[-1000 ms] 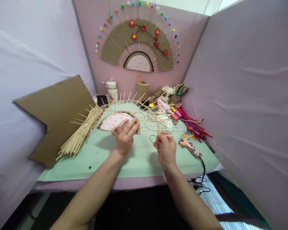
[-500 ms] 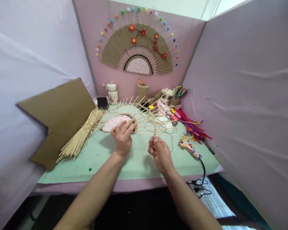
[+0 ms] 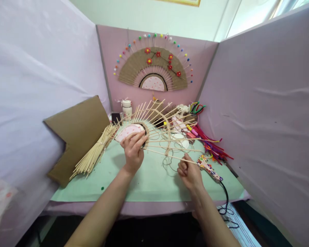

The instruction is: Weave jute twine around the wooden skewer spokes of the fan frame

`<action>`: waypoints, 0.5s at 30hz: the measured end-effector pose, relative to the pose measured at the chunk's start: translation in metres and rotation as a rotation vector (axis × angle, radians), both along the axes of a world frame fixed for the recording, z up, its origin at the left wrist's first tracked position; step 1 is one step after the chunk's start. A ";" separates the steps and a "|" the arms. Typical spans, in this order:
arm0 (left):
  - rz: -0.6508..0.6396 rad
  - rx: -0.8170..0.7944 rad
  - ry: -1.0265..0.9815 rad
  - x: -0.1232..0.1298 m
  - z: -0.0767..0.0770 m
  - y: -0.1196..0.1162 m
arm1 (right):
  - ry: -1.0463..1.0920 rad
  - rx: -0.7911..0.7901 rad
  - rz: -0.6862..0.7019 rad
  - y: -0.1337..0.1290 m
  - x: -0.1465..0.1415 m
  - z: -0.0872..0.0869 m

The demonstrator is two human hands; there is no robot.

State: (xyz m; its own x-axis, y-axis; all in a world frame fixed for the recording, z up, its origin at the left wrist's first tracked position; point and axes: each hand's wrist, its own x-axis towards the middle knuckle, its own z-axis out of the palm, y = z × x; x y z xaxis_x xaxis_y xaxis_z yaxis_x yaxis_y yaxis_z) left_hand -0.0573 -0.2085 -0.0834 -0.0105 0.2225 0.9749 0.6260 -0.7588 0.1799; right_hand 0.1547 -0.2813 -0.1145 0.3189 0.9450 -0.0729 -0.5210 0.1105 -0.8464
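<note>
A half-round fan frame of thin sticks, with twine woven in an arc across them, is tilted above the table. Its base is a pink spotted half-disc with a black and tan rim. My left hand grips this base at its right end, fingers over the front. My right hand is closed beside the outer end of the lowest stick. Loose twine hangs in loops from the arc's lower end and appears to run to my right hand; the fingertips are partly hidden.
A bundle of sticks and folded cardboard lie left. A patterned glue gun with a black cord lies right, near coloured pipe cleaners. Behind stand a white bottle and a twine spool. A finished fan hangs on the back panel.
My right hand has moved right, away from the arc's lower end. The fan frame has tilted, its right-hand sticks now slanting lower. My left hand keeps its grip. The camera view has shifted up.
</note>
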 end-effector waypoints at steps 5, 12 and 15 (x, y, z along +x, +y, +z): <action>-0.139 0.012 0.010 0.013 -0.002 0.002 | -0.410 0.362 -0.335 -0.019 -0.009 0.033; -0.194 -0.047 0.004 0.016 -0.014 0.000 | -0.468 0.390 0.014 -0.029 -0.032 0.056; -0.220 -0.071 -0.038 0.016 -0.015 -0.001 | -0.485 0.361 -0.003 -0.024 -0.041 0.058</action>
